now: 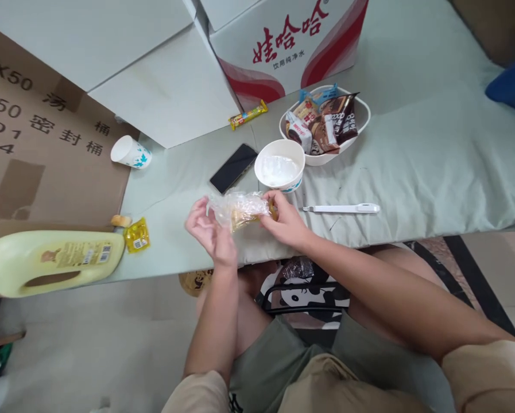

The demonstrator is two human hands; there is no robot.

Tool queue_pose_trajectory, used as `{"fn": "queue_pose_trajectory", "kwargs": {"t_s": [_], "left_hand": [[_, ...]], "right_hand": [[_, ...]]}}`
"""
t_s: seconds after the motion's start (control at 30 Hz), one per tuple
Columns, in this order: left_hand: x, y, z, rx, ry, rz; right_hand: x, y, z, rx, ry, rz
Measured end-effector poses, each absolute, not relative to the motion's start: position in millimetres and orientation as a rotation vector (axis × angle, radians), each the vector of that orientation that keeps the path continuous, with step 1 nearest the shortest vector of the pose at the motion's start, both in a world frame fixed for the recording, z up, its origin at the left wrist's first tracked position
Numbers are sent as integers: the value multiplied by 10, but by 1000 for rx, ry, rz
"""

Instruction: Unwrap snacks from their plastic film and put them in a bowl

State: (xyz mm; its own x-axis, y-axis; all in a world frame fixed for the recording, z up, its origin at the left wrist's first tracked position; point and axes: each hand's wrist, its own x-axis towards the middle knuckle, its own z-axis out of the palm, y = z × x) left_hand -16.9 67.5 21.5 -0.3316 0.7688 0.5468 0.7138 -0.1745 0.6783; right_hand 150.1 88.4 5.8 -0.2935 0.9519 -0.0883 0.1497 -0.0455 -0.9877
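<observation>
A yellowish, bread-like snack in a clear plastic wrapper (248, 211) is held between my hands above the front of the padded surface. My right hand (285, 221) closes round its right end, thumb and fingers pressed on the film. At the other end my left hand (214, 232) has curled fingers at the loose, crinkled plastic; some fingertips are hidden by it. Just beyond the snack stands a white paper bowl (279, 166) with clear plastic inside. A white slim-handled tool (343, 209) lies to the right of my right hand, and a black phone (233, 167) lies behind my left.
A white basket (366, 117) of packaged snacks stands behind the bowl. A yellow snack packet (248, 115) lies near the white boxes (166, 86). Leftward are a paper cup (130, 153), a yellow sachet (136, 235) and a large pale-yellow bottle (68, 258) along the edge.
</observation>
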Motion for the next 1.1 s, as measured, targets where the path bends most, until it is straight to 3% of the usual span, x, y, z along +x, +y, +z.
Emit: {"fn": "queue_pose_trajectory", "kwargs": {"t_s": [0.17, 0.3, 0.47, 0.6, 0.93, 1.1], "left_hand": [[-437, 735, 156, 1157, 1639, 1419], [-409, 659, 153, 1018, 1299, 1213], [-245, 587, 111, 1122, 1351, 1250], [-258, 590, 106, 1208, 1438, 1300], [-330, 606, 225, 1489, 1703, 1094], [-323, 653, 239, 1149, 1343, 1029]], "right_hand": [[1414, 874, 32, -1154, -1421, 1499], [1362, 831, 13, -1131, -1439, 1413], [1369, 703, 59, -1149, -1760, 1063], [1522, 572, 167, -1144, -1921, 1067], [2561, 614, 536, -2038, -2047, 268], [2844, 594, 520, -2189, -2214, 424]]}}
